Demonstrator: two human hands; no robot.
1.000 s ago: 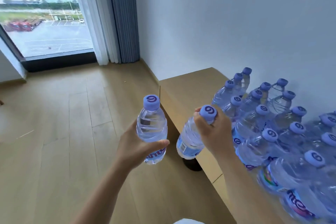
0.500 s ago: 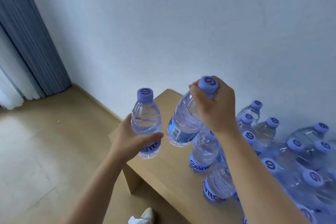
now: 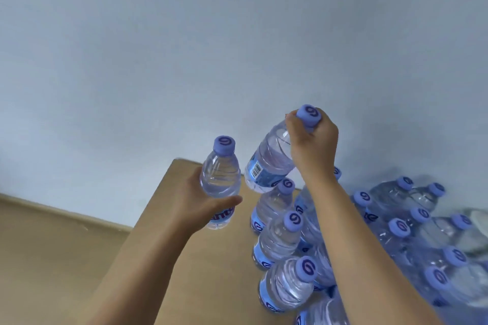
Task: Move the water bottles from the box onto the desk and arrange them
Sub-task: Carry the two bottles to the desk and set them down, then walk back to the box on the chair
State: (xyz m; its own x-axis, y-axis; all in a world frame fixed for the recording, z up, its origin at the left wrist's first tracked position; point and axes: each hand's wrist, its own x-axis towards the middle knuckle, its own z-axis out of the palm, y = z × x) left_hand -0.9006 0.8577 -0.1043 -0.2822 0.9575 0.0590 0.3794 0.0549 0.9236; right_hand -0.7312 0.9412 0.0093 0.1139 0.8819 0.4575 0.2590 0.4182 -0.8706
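Over the counter's far left end: two bottles are in the air, one in each hand, above the wooden counter (image 3: 200, 269).
Left grip: the left hand (image 3: 196, 202) wraps its fingers and thumb round the lower body of the left bottle (image 3: 220, 179), which is upright, cap up, over bare counter.
Right grip: the right hand (image 3: 313, 144) is closed round the neck just under the cap of the right bottle (image 3: 268, 163); nothing else is in it.
Right bottle's axis: tilted, cap up and to the right, base down and to the left, hanging just above the far end of the standing row.
Standing bottles: a column (image 3: 280, 240) runs from near to far just right of the bare counter, with many more crowded further right (image 3: 404, 229).
Key relation: the free counter lies left of the column and beyond its far end; the left bottle is already over it, so the left hand looks nearer to a free spot.
Judgement: the right bottle probably needs righting before it goes down beside the farthest cap.
Risk: its low-swinging base could knock the bottle beneath it.
Box: not in view.
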